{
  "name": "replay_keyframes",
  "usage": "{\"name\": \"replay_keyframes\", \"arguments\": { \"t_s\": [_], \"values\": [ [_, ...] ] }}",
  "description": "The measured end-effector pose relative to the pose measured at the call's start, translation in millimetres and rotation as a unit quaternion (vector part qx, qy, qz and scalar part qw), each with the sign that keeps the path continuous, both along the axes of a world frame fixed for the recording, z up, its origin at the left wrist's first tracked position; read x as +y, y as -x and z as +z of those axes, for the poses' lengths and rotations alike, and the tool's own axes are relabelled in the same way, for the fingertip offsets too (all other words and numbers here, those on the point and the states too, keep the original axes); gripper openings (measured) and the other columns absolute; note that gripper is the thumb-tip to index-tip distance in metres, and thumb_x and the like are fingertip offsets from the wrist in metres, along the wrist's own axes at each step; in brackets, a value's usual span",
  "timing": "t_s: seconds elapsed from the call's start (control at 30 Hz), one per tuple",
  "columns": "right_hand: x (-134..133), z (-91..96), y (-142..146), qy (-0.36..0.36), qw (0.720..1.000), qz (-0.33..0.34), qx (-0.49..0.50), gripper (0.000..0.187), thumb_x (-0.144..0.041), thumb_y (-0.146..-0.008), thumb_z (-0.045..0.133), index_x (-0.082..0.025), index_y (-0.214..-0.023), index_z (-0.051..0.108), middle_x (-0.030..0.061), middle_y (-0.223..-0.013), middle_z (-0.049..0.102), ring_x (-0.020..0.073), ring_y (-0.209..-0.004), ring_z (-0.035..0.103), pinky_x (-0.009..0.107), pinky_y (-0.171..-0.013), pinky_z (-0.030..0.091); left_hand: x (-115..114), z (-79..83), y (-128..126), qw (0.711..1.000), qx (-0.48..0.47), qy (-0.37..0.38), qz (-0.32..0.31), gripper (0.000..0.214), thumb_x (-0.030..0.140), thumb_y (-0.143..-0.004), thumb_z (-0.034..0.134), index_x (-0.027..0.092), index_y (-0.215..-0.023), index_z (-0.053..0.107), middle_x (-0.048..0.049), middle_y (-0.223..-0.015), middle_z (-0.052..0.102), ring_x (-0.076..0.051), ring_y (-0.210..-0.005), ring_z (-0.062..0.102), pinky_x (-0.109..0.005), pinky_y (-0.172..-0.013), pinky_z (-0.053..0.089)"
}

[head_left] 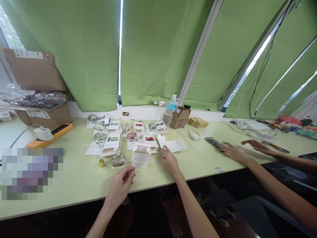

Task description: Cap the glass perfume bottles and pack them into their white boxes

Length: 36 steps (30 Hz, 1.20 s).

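Note:
My left hand [122, 183] hovers over the pale green table [74, 178] near its front edge, fingers curled loosely; anything in them is too small to make out. My right hand [168, 160] rests on the table with fingers stretched toward a flat white carton [173, 144]. Between the hands stands a small white box [141, 156]. Left of it are a round glass bottle [118, 159] and a gold cap [101, 163]. Behind them lie several glass bottles [100, 137] and small picture boxes [112, 140].
Another person's two hands [232, 152] lie on the table at the right. A water bottle [169, 110] and small cardboard box [179, 117] stand at the back. At the left are an orange power strip [51, 135] and a large cardboard box [42, 114]. Cables lie far right.

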State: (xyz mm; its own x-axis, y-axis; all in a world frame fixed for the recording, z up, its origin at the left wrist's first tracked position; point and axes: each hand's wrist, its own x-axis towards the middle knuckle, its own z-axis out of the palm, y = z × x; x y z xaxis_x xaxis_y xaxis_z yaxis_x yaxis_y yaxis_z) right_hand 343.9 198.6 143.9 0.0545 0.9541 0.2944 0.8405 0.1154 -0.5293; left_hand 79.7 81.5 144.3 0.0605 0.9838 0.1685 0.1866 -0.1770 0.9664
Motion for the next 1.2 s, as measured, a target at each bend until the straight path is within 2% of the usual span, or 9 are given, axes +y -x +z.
{"name": "replay_keyframes", "arguments": {
  "t_s": [0.13, 0.33, 0.5, 0.63, 0.77, 0.9, 1.0, 1.1, 1.2],
  "values": [
    [5, -4.5, 4, 0.012, 0.999, -0.019, -0.034, 0.037, -0.021, -0.082, 0.054, -0.022, -0.117, 0.065, 0.0083, -0.149, 0.039, 0.0289, -0.112, 0.059, 0.038, -0.089, 0.046, 1, 0.0, 0, 1.0, 0.0, -0.002, 0.003, 0.027, 0.044, -0.089, 0.05, 0.022, -0.102, 0.06, -0.002, -0.083, 0.064, -0.015, -0.066, 0.057, -0.028, -0.06, 0.05],
    [0, -6.8, 1, -0.02, 0.999, -0.034, -0.02, 0.039, -0.025, -0.086, 0.05, -0.02, -0.123, 0.06, 0.0095, -0.146, 0.043, 0.0261, -0.104, 0.063, 0.038, -0.091, 0.047, 1, -0.6, 0, 1.0, 0.0, -0.003, 0.001, 0.027, 0.044, -0.09, 0.049, 0.022, -0.102, 0.06, -0.0022, -0.082, 0.064, -0.015, -0.065, 0.057, -0.028, -0.059, 0.05],
    [-20, -6.9, -8, -0.07, 0.996, -0.044, 0.029, 0.049, -0.03, -0.089, 0.043, -0.014, -0.135, 0.05, 0.0175, -0.145, 0.042, 0.0199, -0.076, 0.067, 0.039, -0.082, 0.054, -1, -0.4, 0, 1.0, 0.003, -0.009, 0.003, 0.027, 0.044, -0.09, 0.049, 0.022, -0.1, 0.06, -0.0022, -0.081, 0.064, -0.015, -0.065, 0.057, -0.028, -0.06, 0.05],
    [-43, -1.5, -18, -0.108, 0.991, -0.045, 0.065, 0.049, -0.037, -0.091, 0.042, -0.011, -0.131, 0.054, 0.0189, -0.138, 0.048, 0.0212, -0.085, 0.067, 0.033, -0.069, 0.058, -1, -0.4, 0, 1.0, 0.007, -0.009, 0.003, 0.026, 0.043, -0.09, 0.049, 0.022, -0.1, 0.061, -0.0024, -0.081, 0.064, -0.015, -0.066, 0.057, -0.029, -0.06, 0.05],
    [-67, 13.5, -26, -0.143, 0.982, -0.055, 0.107, 0.047, -0.041, -0.092, 0.042, -0.012, -0.127, 0.057, 0.0176, -0.129, 0.056, 0.0191, -0.078, 0.067, 0.032, -0.066, 0.059, -1, -1.0, 0, 1.0, 0.013, -0.01, 0.007, 0.026, 0.043, -0.09, 0.05, 0.022, -0.1, 0.06, -0.0026, -0.081, 0.064, -0.016, -0.067, 0.057, -0.03, -0.062, 0.05],
    [-96, 40.8, -21, -0.213, 0.969, -0.078, 0.102, 0.042, -0.04, -0.093, 0.046, -0.016, -0.124, 0.06, 0.0156, -0.127, 0.058, 0.0209, -0.08, 0.068, 0.033, -0.067, 0.058, -2, -0.4, -2, 1.0, 0.004, -0.009, 0.008, 0.027, 0.043, -0.088, 0.051, 0.021, -0.101, 0.061, -0.0035, -0.082, 0.065, -0.017, -0.067, 0.057, -0.03, -0.061, 0.05],
    [-127, 67.4, -6, -0.299, 0.95, -0.086, 0.036, 0.034, -0.031, -0.093, 0.049, -0.017, -0.121, 0.063, 0.0131, -0.123, 0.063, 0.0229, -0.089, 0.068, 0.039, -0.084, 0.055, -2, 5.1, -2, 1.0, -0.02, -0.005, 0.012, 0.029, 0.044, -0.088, 0.052, 0.02, -0.103, 0.061, -0.004, -0.083, 0.065, -0.017, -0.068, 0.058, -0.031, -0.062, 0.05],
    [-168, 89.3, 19, -0.37, 0.928, -0.025, -0.028, 0.038, -0.019, -0.09, 0.055, -0.019, -0.127, 0.06, 0.0111, -0.119, 0.066, 0.0267, -0.109, 0.062, 0.041, -0.096, 0.05, -4, 15.3, -4, 0.998, -0.065, 0.007, 0.003, 0.031, 0.044, -0.088, 0.053, 0.02, -0.105, 0.061, -0.0045, -0.085, 0.066, -0.017, -0.068, 0.059, -0.032, -0.066, 0.051],
    [-208, 96.6, 51, -0.397, 0.915, 0.016, -0.077, 0.05, -0.014, -0.085, 0.059, -0.022, -0.134, 0.054, 0.0096, -0.12, 0.066, 0.0278, -0.102, 0.066, 0.038, -0.088, 0.055, -16, 24.5, -11, 0.986, -0.159, 0.021, -0.046, 0.037, 0.045, -0.087, 0.055, 0.022, -0.116, 0.058, -0.0089, -0.111, 0.064, -0.019, -0.08, 0.062, -0.037, -0.075, 0.053]
  ]
}}
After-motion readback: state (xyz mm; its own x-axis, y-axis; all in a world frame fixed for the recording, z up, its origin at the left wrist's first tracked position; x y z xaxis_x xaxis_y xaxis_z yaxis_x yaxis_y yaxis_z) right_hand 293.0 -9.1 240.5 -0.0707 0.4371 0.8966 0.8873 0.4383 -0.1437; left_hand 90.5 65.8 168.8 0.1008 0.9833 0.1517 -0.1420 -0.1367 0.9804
